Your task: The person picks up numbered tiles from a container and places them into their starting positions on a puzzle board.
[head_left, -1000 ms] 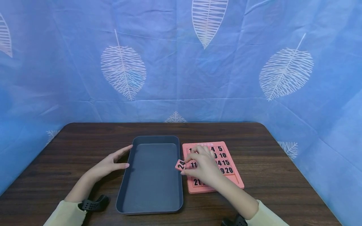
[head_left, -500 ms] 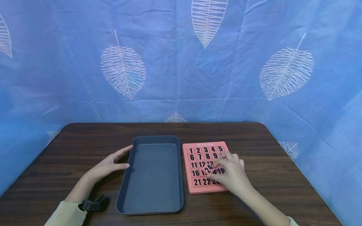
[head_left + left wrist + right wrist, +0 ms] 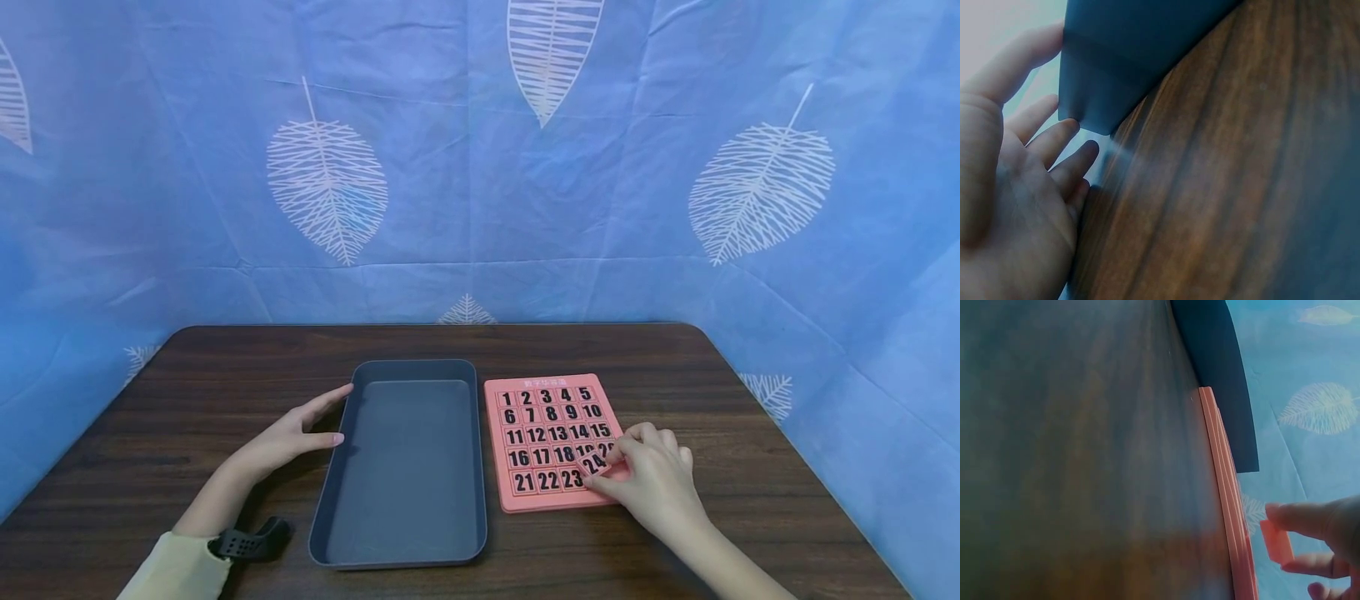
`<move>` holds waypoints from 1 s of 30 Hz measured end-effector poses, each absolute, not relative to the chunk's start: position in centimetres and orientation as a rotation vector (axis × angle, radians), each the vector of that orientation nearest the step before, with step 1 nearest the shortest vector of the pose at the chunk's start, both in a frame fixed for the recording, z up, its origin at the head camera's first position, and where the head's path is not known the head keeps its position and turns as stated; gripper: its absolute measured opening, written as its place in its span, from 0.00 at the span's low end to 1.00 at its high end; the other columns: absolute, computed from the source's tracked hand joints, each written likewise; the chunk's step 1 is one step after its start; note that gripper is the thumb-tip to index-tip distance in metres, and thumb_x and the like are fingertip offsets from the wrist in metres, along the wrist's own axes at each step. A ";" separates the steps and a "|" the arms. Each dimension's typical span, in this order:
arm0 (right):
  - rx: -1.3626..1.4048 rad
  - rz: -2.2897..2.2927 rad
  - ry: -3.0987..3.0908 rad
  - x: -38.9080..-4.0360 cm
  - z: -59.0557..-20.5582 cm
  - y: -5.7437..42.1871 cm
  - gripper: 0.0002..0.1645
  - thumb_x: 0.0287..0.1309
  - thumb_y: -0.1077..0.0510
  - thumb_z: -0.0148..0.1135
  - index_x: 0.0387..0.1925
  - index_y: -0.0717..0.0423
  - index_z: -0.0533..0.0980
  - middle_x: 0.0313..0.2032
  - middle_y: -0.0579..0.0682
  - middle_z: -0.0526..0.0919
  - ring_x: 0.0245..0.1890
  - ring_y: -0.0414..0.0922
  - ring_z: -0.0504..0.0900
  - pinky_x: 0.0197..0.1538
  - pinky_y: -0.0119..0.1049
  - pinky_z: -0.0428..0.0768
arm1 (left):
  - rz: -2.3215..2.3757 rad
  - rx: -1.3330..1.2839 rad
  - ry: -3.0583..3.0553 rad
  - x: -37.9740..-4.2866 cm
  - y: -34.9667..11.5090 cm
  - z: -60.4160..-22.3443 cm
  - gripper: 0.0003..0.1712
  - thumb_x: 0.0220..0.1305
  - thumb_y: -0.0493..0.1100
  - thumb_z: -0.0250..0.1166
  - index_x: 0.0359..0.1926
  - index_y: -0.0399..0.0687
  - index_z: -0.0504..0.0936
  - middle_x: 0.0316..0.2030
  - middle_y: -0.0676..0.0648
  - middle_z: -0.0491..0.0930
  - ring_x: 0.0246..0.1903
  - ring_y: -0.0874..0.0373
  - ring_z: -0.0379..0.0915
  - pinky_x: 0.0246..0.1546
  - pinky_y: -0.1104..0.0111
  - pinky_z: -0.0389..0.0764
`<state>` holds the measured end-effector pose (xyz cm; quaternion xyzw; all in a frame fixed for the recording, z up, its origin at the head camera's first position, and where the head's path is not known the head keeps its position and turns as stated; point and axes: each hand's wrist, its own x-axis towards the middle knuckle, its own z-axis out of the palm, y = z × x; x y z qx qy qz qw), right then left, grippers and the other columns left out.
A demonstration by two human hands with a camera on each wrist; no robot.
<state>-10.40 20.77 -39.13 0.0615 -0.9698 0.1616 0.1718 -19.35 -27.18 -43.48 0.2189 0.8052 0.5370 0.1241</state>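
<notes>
My right hand (image 3: 660,483) pinches a pink number tile (image 3: 594,463) marked 24 between thumb and fingers. The tile is tilted over the lower right of the pink number board (image 3: 517,503), overlapping 19 and 20. In the right wrist view the tile (image 3: 1277,542) shows in the fingertips, raised above the board's edge (image 3: 1225,481). Tiles in number order fill the board's rows; 23 sits just left of the held tile. With thumb and fingers spread, my left hand (image 3: 281,446) touches the left side of a dark grey tray (image 3: 405,467), which holds nothing.
The tray and the board lie side by side on a dark wooden table (image 3: 247,367), a narrow gap between them. Behind the table hangs a blue cloth (image 3: 465,183) with white leaf prints. A black band (image 3: 251,542) is on the left wrist.
My right hand has carried the 24 tile rightward, from beside the tray across the board to its lower right. The left hand and tray have stayed put.
</notes>
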 end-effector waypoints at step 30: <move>0.144 0.537 -2.938 -10.1 -40.2 21.9 0.14 0.46 0.43 0.73 0.24 0.44 0.78 0.37 0.47 0.72 0.39 0.51 0.67 0.38 0.49 0.61 | 1.531 0.612 2.375 -19.3 -27.0 -43.5 0.43 0.66 0.46 0.62 0.75 0.52 0.49 0.73 0.37 0.43 0.70 0.34 0.34 0.60 0.33 0.46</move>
